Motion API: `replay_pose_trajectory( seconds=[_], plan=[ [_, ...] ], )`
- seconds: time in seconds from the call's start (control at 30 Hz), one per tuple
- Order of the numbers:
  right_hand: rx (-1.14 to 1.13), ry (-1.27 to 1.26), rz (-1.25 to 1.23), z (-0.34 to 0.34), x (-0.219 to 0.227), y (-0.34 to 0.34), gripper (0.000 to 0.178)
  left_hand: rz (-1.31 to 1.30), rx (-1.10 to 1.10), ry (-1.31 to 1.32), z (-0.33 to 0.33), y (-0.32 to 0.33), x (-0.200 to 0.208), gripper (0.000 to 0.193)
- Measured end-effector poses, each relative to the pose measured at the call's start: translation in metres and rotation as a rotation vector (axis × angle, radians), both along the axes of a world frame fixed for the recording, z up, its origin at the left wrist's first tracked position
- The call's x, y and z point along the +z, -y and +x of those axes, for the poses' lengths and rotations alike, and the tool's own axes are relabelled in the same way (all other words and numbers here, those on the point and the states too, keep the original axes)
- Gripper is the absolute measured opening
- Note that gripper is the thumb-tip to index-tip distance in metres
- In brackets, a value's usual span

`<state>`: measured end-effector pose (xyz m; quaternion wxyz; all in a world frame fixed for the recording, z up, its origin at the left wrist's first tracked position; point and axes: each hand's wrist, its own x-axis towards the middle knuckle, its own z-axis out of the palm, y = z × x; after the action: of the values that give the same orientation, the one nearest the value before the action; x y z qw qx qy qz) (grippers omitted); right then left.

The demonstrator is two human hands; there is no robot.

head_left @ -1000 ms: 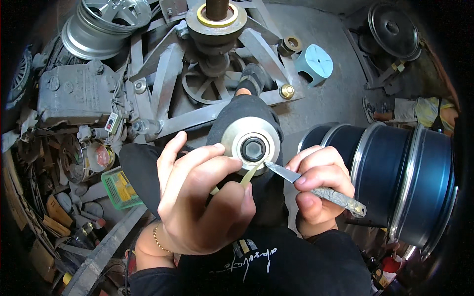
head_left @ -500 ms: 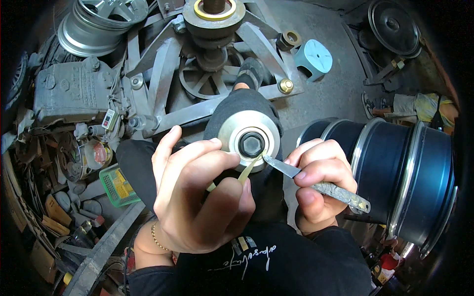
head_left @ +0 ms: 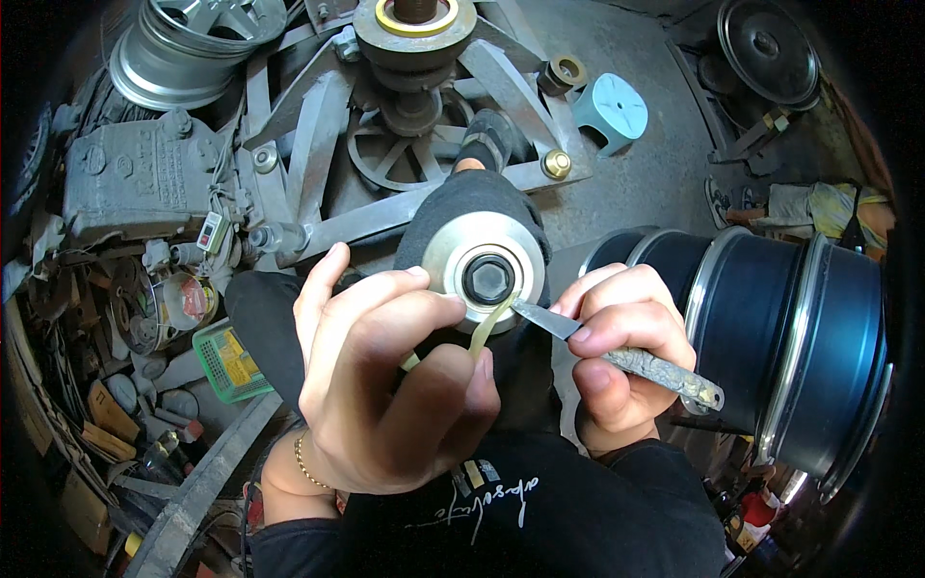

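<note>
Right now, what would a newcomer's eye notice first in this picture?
At the centre, the left hand pulls a pale yellow strip from a round metal disc with a dark hex middle, while the right hand holds a thin blade against it. A big dark blue wheel rim lies at the right.

Left hand (head_left: 385,385) raised, fingers curled and pinched, right hand (head_left: 617,356) closed in a fist, thumb pressed on top

Dark blue wheel rim (head_left: 771,328) at right; silver alloy wheel (head_left: 188,48) top left; pale blue stool (head_left: 610,111) on floor; green basket (head_left: 229,358) at left.
</note>
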<state>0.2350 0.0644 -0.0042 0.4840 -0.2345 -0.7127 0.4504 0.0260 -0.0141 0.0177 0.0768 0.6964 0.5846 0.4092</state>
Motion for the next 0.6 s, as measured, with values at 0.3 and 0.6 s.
replay_pose_trajectory(
  seconds=[0.3,0.6],
  plan=[
    [-0.031,-0.122,-0.068,-0.005,0.0,0.004,0.022,0.006,0.022,-0.01,0.002,-0.001,-0.002,0.031],
    [-0.028,-0.089,-0.058,-0.002,0.001,0.008,0.023,0.098,0.062,-0.009,0.004,-0.001,-0.01,0.03]
  ],
)
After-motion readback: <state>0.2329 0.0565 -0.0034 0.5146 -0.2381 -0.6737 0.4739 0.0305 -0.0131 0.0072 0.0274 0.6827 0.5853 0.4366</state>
